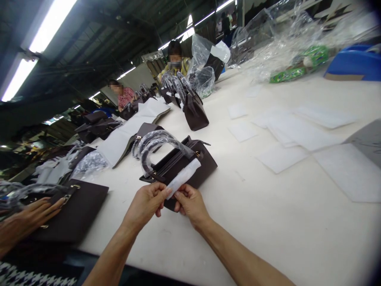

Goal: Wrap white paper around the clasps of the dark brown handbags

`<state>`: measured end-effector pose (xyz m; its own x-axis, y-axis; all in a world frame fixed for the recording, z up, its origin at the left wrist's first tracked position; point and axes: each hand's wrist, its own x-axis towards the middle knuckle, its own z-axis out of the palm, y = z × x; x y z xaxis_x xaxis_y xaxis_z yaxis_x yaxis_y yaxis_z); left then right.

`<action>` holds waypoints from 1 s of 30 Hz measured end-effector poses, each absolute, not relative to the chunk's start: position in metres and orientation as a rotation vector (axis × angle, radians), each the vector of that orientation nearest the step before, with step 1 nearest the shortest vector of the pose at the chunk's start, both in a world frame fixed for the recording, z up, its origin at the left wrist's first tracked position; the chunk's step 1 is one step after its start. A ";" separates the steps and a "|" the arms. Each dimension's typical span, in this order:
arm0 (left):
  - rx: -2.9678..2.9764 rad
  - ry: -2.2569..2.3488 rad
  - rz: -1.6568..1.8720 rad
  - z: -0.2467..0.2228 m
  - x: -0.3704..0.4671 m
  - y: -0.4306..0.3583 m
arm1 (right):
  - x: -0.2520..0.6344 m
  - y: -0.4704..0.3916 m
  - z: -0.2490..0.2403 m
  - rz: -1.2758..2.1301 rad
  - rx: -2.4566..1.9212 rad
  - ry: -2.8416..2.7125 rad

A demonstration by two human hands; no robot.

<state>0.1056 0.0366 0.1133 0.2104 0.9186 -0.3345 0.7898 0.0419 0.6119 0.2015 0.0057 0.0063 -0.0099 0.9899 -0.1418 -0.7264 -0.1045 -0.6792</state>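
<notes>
Both my hands meet at the near side of a dark brown handbag lying on the white table. A narrow strip of white wrapping paper slants up from my fingers across the bag's front. My left hand pinches its lower end between thumb and fingers. My right hand is closed beside it, thumb and fingers at the strip's lower edge. What the strip covers, if anything, is hidden. The bag's arched handles are wrapped in clear plastic, and its top shows several open folds.
At left, a co-worker's hand rests on another brown bag. More wrapped bags stand farther back, near two people. White paper sheets lie at right, with clear plastic, a green packet and a blue object behind.
</notes>
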 end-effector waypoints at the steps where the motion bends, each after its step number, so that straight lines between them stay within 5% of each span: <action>1: 1.772 1.602 0.225 0.113 0.106 0.036 | 0.200 0.003 0.006 1.555 -0.688 -0.477; 15: 1.852 1.511 0.306 0.109 0.100 0.029 | 0.214 0.006 -0.005 1.582 -0.695 -0.731; 23: 2.260 1.930 1.336 0.088 0.085 -0.003 | 0.328 0.000 0.001 0.707 -1.223 -1.161; 30: 2.122 1.873 1.007 0.060 0.092 0.025 | 0.347 0.070 0.022 0.975 -1.033 -1.488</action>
<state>0.0916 0.0252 0.0603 0.0024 0.9225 0.3859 0.8305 -0.2168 0.5131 0.3474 0.0702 0.0215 -0.0973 0.9519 0.2907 0.1140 0.3008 -0.9469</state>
